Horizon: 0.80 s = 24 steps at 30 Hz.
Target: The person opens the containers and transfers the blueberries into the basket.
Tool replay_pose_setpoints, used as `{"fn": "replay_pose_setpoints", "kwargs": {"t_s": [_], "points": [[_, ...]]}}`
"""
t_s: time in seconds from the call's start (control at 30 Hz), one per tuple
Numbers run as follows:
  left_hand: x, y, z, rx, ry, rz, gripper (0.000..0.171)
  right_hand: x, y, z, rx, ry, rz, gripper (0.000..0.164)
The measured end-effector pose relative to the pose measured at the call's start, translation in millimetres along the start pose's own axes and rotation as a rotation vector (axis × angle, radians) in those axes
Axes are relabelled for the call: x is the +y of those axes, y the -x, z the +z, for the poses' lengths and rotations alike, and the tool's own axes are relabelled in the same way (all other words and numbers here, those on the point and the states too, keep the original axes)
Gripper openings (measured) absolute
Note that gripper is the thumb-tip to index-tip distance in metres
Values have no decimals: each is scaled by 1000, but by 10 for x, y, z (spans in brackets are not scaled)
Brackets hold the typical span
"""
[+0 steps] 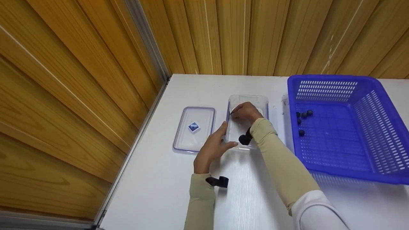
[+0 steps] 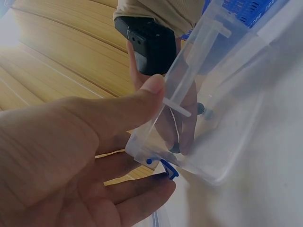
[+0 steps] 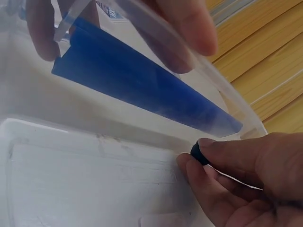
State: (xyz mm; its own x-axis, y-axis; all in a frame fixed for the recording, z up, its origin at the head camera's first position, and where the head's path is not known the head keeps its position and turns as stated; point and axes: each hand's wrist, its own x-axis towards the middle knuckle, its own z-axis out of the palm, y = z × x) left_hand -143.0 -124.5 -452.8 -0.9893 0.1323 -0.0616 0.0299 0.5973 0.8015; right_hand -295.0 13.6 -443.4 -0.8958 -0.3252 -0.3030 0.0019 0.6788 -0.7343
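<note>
My right hand (image 1: 246, 111) reaches into a clear plastic box (image 1: 235, 129) and pinches a small dark blue ball (image 3: 199, 153) between thumb and fingertips, near the left wall. In the left wrist view, the ball (image 2: 175, 148) shows through the wall, with another dark round spot (image 2: 200, 108) behind the plastic. My left hand (image 1: 214, 145) holds the box's near left corner, thumb at the near rim and fingers along the left side by a blue clip (image 2: 169, 169). Several similar dark balls (image 1: 301, 133) lie in a blue plastic basket (image 1: 335, 175) on the right.
Left of the box, a clear lid (image 1: 182, 140) with a blue-edged rim and a diamond-shaped label (image 1: 193, 127) lies flat on the white table (image 1: 150, 191). Wood-patterned panels (image 1: 223, 38) stand behind the table and along its left side. The basket's tall wall rises close right of the box.
</note>
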Motion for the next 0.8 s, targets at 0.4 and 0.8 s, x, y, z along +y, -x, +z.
{"fn": "replay_pose_setpoints", "kwargs": {"t_s": [0.4,0.8], "points": [[12,-2,-6,2,-31,16,83,-8,118,-143,-53,-173,58,30],[56,6,-19,-2,-24,-21,83,-120,234,-382,-50,-237,77,29]]}}
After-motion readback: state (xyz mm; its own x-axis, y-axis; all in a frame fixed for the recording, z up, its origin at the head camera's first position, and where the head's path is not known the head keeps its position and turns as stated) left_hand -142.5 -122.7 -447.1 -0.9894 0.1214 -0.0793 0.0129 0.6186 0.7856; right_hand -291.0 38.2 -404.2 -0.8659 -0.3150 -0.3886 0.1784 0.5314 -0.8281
